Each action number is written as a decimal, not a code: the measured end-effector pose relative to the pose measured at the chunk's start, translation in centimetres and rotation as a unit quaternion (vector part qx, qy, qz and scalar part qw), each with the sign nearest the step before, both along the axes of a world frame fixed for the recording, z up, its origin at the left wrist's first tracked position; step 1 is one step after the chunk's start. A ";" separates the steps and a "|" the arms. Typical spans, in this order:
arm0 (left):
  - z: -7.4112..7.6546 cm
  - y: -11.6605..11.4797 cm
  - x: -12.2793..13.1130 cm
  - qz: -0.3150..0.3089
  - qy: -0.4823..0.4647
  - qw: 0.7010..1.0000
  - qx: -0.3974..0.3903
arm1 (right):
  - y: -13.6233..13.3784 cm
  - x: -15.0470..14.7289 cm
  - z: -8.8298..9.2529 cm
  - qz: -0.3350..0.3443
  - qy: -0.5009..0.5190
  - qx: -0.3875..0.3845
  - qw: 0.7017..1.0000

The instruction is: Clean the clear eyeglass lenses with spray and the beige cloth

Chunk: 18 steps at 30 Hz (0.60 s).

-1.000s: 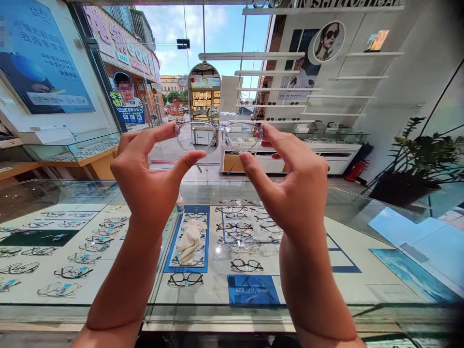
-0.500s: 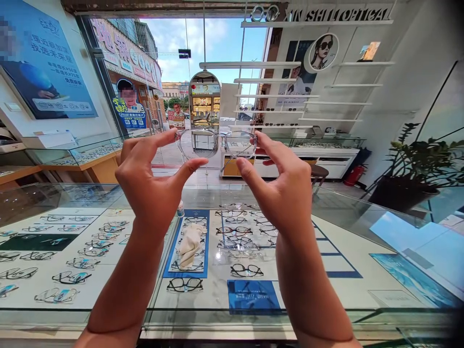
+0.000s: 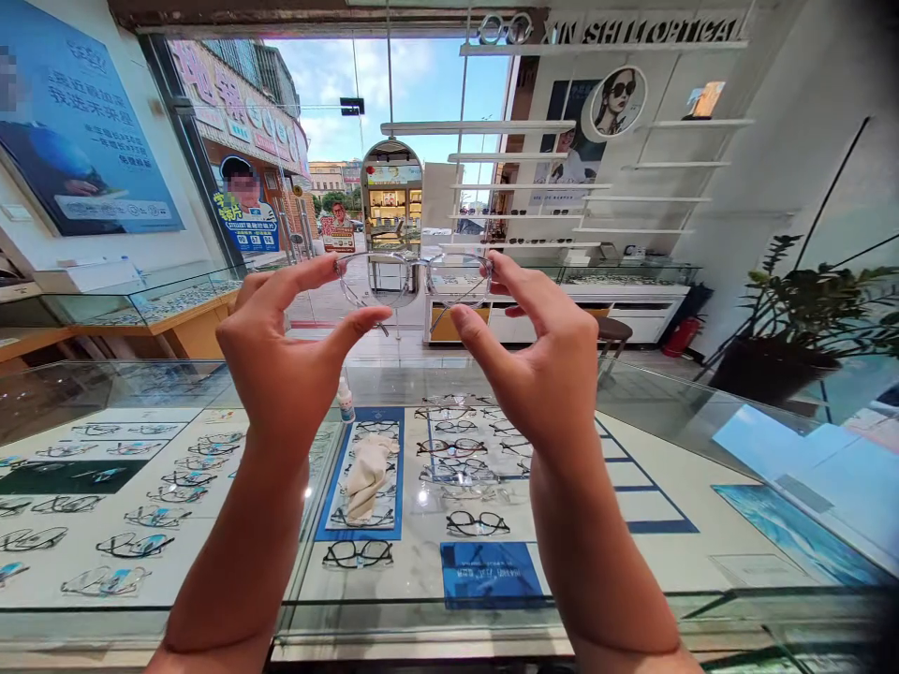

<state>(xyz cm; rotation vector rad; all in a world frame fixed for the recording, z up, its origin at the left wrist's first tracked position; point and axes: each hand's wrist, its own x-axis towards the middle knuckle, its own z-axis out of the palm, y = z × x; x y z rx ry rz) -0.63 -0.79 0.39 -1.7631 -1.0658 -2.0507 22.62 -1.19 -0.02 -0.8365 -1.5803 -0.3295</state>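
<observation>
A pair of clear-framed eyeglasses (image 3: 420, 263) is held up in front of me, level, above the glass counter. My left hand (image 3: 285, 323) grips its left side between thumb and fingers, the thumb by the lower rim. On the other side my right hand (image 3: 540, 328) pinches the frame's right end, its thumb near the lower edge of that lens. Folded temples show faintly through and below the lenses. Beneath the hands, a cream cloth (image 3: 370, 476) lies crumpled on the counter, with a small white bottle (image 3: 346, 402) just beyond it.
The glass display counter (image 3: 421, 613) spans the foreground, with rows of eyeglasses inside, among them a black pair (image 3: 358, 553). A tall mirror (image 3: 393, 206) stands farther off, before the shop window. At right are a potted plant (image 3: 779, 365), a stool (image 3: 613, 332) and a fire extinguisher (image 3: 680, 337).
Both hands and the eyeglasses have shifted slightly left in view, and the frame is turned a little, showing a temple tip below the left lens. Both grips stay the same.
</observation>
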 end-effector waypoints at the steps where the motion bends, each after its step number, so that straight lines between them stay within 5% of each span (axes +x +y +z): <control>1: 0.0 0.1 -0.1 -0.009 -0.002 1.000 -0.005 | 0.0 0.0 0.0 -0.001 0.001 0.002 1.000; 18: 0.2 0.9 -0.9 -0.074 0.000 0.996 -0.055 | 0.1 0.0 0.0 -0.010 -0.013 0.029 0.999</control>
